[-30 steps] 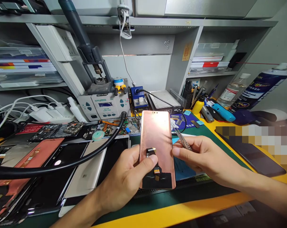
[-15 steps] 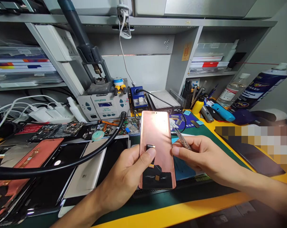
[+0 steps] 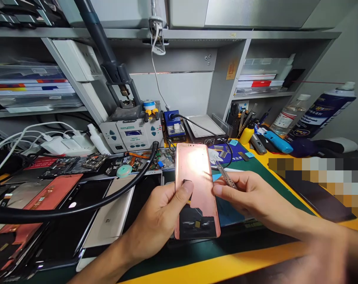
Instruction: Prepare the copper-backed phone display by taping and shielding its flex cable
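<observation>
Held upright over the bench is a copper-pink phone screen assembly [image 3: 198, 195], its back towards me, with a black patch along the lower end. My left hand [image 3: 164, 213] grips its left edge, the thumb pressing on a dark flex cable [image 3: 188, 185]. Metal tweezers [image 3: 225, 176] sit in my right hand [image 3: 250, 193], pointing up and to the left. That hand's fingertips are at the right edge of the screen assembly. Light glares off its upper half.
Several phones and parts, including a gold phone back [image 3: 107, 217], lie at left under a thick black hose [image 3: 107, 203]. A rework station [image 3: 134, 136] stands behind them. On the right are a yellow bottle [image 3: 247, 134], a clear bottle [image 3: 289, 114] and a spray can [image 3: 321, 110].
The view has shifted slightly, so the background sits lower. My left thumb now covers more of the flex cable. Both hands keep their holds.
</observation>
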Demonstrator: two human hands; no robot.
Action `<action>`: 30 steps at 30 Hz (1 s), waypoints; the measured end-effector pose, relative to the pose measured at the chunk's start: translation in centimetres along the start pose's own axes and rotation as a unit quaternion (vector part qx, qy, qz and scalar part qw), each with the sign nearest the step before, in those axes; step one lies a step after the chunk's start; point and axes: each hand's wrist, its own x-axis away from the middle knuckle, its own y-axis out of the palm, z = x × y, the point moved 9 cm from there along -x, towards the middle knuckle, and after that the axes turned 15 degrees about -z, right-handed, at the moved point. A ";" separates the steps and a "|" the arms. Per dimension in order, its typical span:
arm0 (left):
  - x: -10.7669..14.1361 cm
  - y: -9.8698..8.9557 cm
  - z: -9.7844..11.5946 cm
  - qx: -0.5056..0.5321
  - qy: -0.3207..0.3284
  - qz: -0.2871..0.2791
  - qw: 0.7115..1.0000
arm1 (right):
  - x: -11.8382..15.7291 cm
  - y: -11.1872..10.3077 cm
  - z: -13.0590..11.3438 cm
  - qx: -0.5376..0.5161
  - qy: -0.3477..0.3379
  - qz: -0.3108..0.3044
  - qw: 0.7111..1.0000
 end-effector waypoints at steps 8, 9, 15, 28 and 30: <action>-0.1 -0.3 -0.1 -0.017 0.002 0.023 1.000 | -0.1 0.1 -0.4 0.014 -0.019 0.000 1.000; -0.1 -0.3 0.0 -0.016 0.004 0.025 1.000 | -0.2 0.1 -0.4 0.018 -0.022 0.001 1.000; -0.2 0.0 0.2 0.004 0.030 0.027 0.999 | -0.5 0.2 -0.2 0.014 -0.037 -0.003 0.999; -1.3 -1.0 -0.3 0.042 0.143 0.091 0.985 | -1.8 -0.2 -0.1 -0.014 -0.068 0.008 0.998; -1.5 -1.3 -0.7 0.049 0.141 0.093 0.984 | -2.1 -0.1 0.0 -0.018 -0.068 0.007 0.997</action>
